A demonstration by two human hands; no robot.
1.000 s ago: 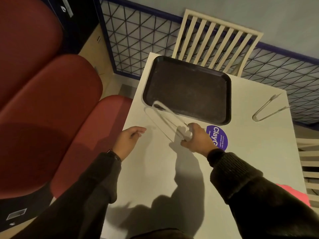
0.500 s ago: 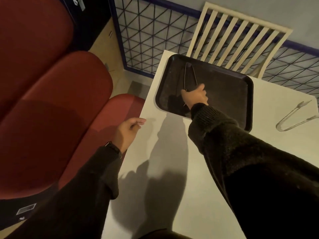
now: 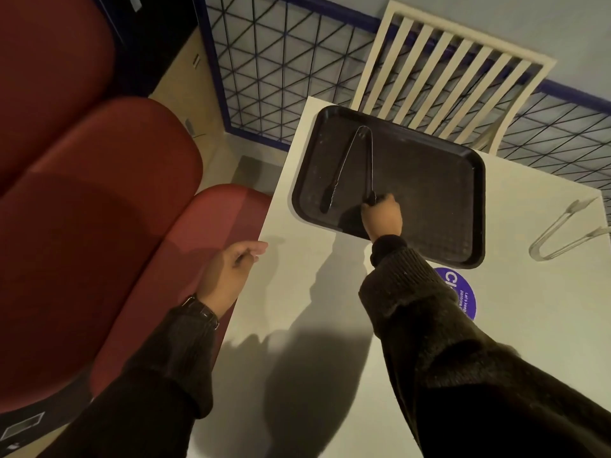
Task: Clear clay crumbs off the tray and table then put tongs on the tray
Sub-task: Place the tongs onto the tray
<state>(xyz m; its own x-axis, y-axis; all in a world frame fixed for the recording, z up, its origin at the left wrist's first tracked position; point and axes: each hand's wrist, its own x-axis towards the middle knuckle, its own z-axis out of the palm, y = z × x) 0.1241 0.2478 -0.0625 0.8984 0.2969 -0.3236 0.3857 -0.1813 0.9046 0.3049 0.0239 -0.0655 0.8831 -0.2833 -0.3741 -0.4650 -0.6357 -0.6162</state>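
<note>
A canteen or café-style seating area: a white bench (image 3: 529,325) carries a dark cafeteria tray (image 3: 429,193) and a round purple printed sticker (image 3: 461,292), with red padded seats (image 3: 99,226) alongside, a cream slatted chair (image 3: 446,77) and a blue-framed wire-grid partition (image 3: 281,67).

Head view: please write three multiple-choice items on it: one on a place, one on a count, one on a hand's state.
1. The tongs that the right hand holds lie: A) on a chair; B) on the tray; C) on the floor.
2. How many tongs are in view? A) one; B) two; C) three.
3. The left hand is: A) open and empty; B) gripping the tray; C) pressing on tongs.
Key: 1 B, they lie inside the tray's rim. 2 B, a second pair lies on the table, right of the tray. 3 A, it is relaxed, with nothing in it.
</note>
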